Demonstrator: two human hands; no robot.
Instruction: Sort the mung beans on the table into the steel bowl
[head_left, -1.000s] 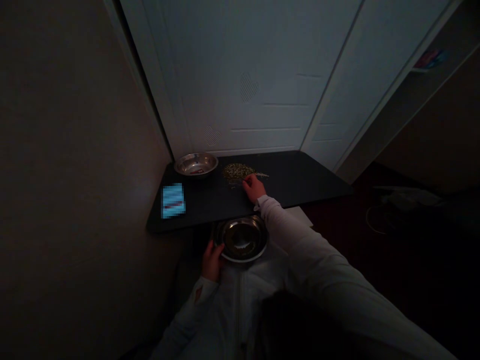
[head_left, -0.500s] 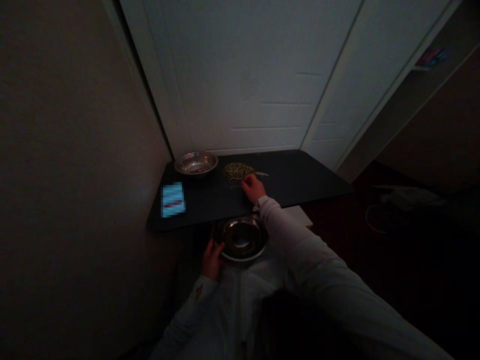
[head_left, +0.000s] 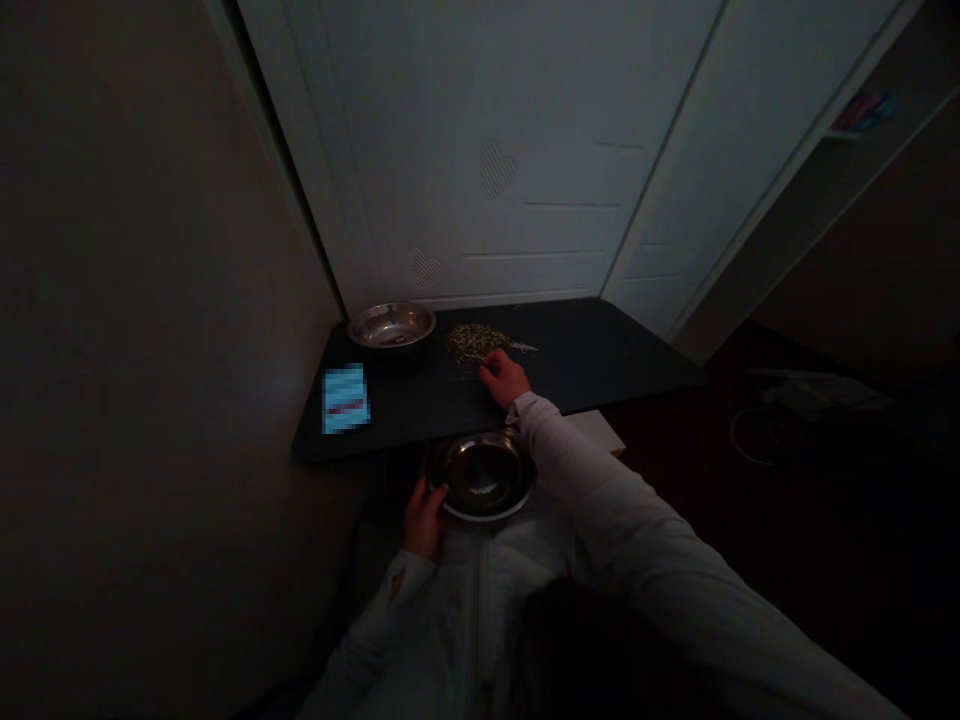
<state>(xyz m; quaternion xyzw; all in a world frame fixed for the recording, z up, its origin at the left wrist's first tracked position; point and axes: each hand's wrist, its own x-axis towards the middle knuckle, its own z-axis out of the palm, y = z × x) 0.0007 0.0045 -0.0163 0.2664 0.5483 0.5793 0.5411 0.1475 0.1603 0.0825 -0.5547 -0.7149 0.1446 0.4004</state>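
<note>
My left hand (head_left: 424, 520) grips the left rim of a shiny metal bowl (head_left: 448, 462), which sits at my lap below the table edge. A little greenish stuff seems to lie in its bottom, too dark to make out. My right hand (head_left: 504, 378) is over the dark table, thumb and fingers pinched together. Just beyond its fingertips lies a pile of small green and whitish pieces (head_left: 475, 342), which look like sprouts. Whatever the pinch holds is too small and dim to tell. A few thin pale strands (head_left: 465, 377) lie left of those fingers.
On the dark table (head_left: 600, 350), a second metal bowl (head_left: 391, 328) stands at the back left. A blurred-out blue packet (head_left: 346, 398) lies at the front left. White door panels (head_left: 480, 100) rise behind. A white flat object (head_left: 596, 432) shows past the front edge.
My right hand has shifted slightly left over the table, its fingers still pinched. My left hand and the bowl stay where they were.
</note>
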